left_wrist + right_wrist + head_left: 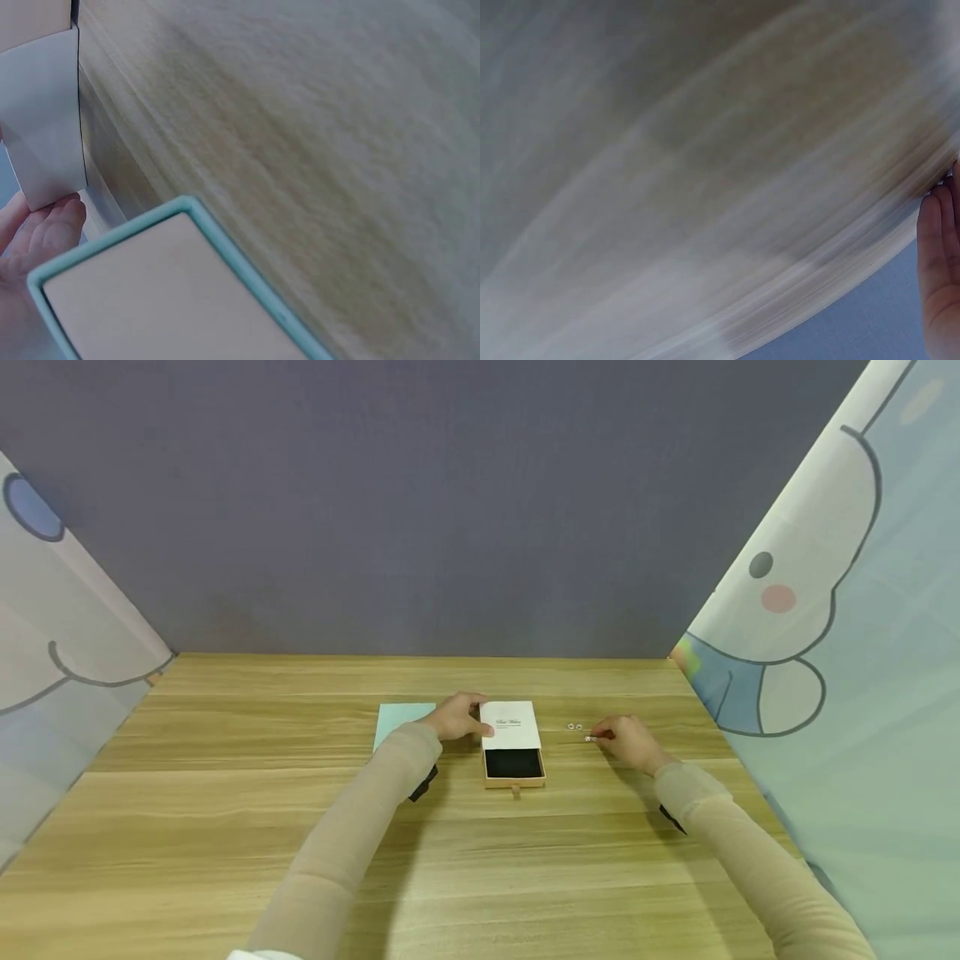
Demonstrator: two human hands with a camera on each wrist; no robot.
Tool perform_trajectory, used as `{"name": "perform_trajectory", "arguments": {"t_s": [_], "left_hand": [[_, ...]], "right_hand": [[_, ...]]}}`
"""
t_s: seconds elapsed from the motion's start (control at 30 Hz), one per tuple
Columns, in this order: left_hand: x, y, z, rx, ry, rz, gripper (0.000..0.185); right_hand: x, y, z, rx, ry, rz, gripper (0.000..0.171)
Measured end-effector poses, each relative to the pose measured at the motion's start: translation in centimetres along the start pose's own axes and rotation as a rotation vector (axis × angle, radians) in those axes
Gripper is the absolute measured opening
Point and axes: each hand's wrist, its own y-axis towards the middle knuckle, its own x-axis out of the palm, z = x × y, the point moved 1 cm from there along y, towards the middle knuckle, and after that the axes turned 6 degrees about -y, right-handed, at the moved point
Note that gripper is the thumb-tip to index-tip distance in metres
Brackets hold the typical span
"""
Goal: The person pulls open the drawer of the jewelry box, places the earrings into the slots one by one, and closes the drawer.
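Note:
A small drawer box sits mid-table: its white sleeve [512,723] has faint lettering on top. Its tan drawer [514,766], lined in black, is pulled out toward me. My left hand [457,717] grips the sleeve's left side, thumb on top; in the left wrist view my fingertips [46,225] touch the white sleeve [45,120]. My right hand [628,742] lies on the table right of the box and pinches a tiny silver piece [590,739]. Two more small silver pieces [575,727] lie just beyond it. The right wrist view is blurred, with only the fingers [941,270] visible.
A pale teal flat box or lid [401,720] lies left of my left hand, close under the left wrist camera [165,300]. The wooden table [225,793] is walled by a grey backdrop and cartoon-printed curtains on both sides.

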Motion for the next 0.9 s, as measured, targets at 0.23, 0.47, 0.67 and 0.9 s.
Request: {"name": "perform_trajectory", "arguments": {"t_s": [0.23, 0.47, 0.67, 0.9], "left_hand": [[-0.11, 0.38, -0.06, 0.010, 0.009, 0.005, 0.069], [0.02, 0.32, -0.03, 0.003, 0.010, 0.000, 0.070], [0.03, 0.18, -0.22, 0.005, 0.002, 0.000, 0.069], [0.03, 0.29, -0.38, -0.003, -0.008, 0.005, 0.070]], "right_hand": [[-0.02, 0.15, 0.05, -0.014, -0.030, 0.040, 0.012], [-0.13, 0.03, 0.00, -0.034, -0.036, 0.050, 0.012], [-0.03, 0.06, -0.06, -0.025, -0.024, 0.038, 0.013], [0.13, 0.15, -0.10, -0.021, -0.001, 0.039, 0.012]]}}
